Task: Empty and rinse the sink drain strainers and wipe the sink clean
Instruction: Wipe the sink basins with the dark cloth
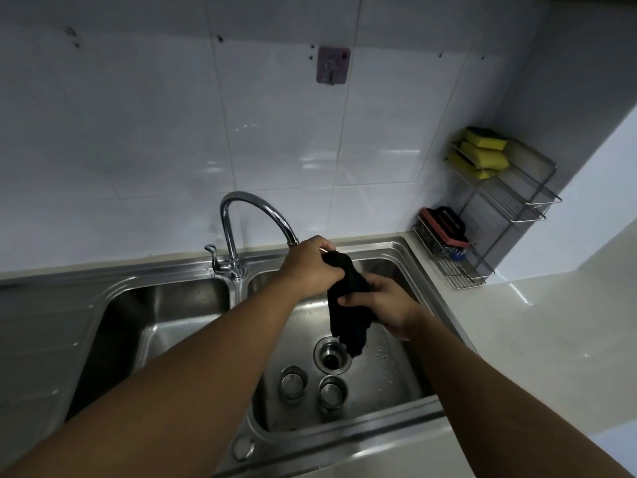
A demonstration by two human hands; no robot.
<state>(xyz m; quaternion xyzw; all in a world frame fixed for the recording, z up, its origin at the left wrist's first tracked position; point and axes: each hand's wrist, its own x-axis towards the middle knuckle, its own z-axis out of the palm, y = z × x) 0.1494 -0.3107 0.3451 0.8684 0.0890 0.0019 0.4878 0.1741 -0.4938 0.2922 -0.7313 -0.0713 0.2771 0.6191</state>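
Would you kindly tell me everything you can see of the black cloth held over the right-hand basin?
The black cloth looks like soft, dark fabric, bunched and twisted into a rough rope. It hangs roughly upright over the right basin, just below the tap spout. The left hand grips its gathered top end and the right hand wraps round its middle. Its loose lower end dangles by the open drain; whether it touches the basin floor cannot be told. No pattern shows.

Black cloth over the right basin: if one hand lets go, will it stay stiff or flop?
Likely floppy: the cloth hangs limp below the right hand, its tail drooping toward the drain. Probably light, since the left hand holds its bunched top. Possibly wet: droplets dot the basin.
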